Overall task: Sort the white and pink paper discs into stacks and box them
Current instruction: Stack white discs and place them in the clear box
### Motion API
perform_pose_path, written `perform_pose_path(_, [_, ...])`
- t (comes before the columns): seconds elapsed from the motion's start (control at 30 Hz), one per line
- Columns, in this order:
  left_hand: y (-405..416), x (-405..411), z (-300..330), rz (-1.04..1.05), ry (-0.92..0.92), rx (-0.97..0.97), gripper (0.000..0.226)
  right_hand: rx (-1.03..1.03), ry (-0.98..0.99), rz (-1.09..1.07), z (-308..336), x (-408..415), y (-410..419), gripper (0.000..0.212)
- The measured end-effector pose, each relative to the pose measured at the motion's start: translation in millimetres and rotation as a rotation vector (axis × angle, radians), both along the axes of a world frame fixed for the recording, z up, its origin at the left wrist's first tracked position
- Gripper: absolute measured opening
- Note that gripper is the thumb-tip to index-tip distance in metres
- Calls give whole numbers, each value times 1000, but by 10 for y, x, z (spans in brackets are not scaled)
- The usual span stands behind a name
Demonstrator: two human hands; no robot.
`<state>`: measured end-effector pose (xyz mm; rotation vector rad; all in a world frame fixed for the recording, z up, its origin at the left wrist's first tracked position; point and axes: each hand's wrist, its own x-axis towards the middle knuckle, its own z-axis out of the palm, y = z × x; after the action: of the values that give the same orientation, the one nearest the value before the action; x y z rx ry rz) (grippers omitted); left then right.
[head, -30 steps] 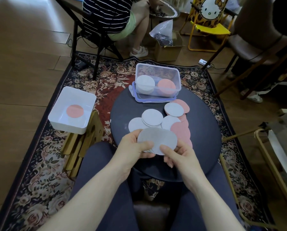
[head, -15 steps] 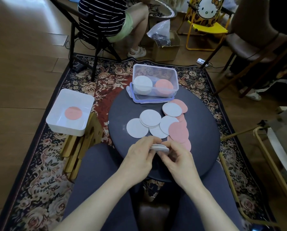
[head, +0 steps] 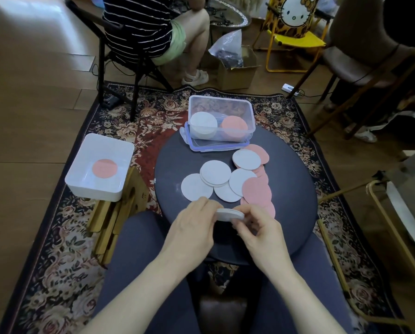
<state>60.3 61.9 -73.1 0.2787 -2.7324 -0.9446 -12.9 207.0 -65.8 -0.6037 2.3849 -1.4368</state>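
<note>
White disc stack (head: 230, 214) lies flat, pinched at its edges between left hand (head: 192, 227) and right hand (head: 257, 227) fingers.

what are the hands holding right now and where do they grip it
A small stack of white discs, held edge-on over the round table. The left hand grips its left rim, the right hand pinches its right rim.

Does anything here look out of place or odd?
One thing: a lone pink disc lies in the white tub on the wooden stool, apart from the pink stack in the clear box. Nothing looks spilled or damaged.
</note>
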Motion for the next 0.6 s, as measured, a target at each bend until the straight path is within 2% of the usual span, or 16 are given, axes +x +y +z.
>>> perform_pose_path(0.13, [36,19,-32,-30,17,-18,15,-1,14,11,-18,23,-24,24])
perform_pose_path(0.27, [16,10,-45,25,64,-38,21,-47,-28,-51,-24,28,-18,29])
perform_pose_path(0.43, [18,20,-108,32,115,-143,39,14,154,-22,-70,83,30,32])
perform_pose_path(0.6, [58,-53,-136,40,130,-225,44,24,191,-56,-93,66,5,32])
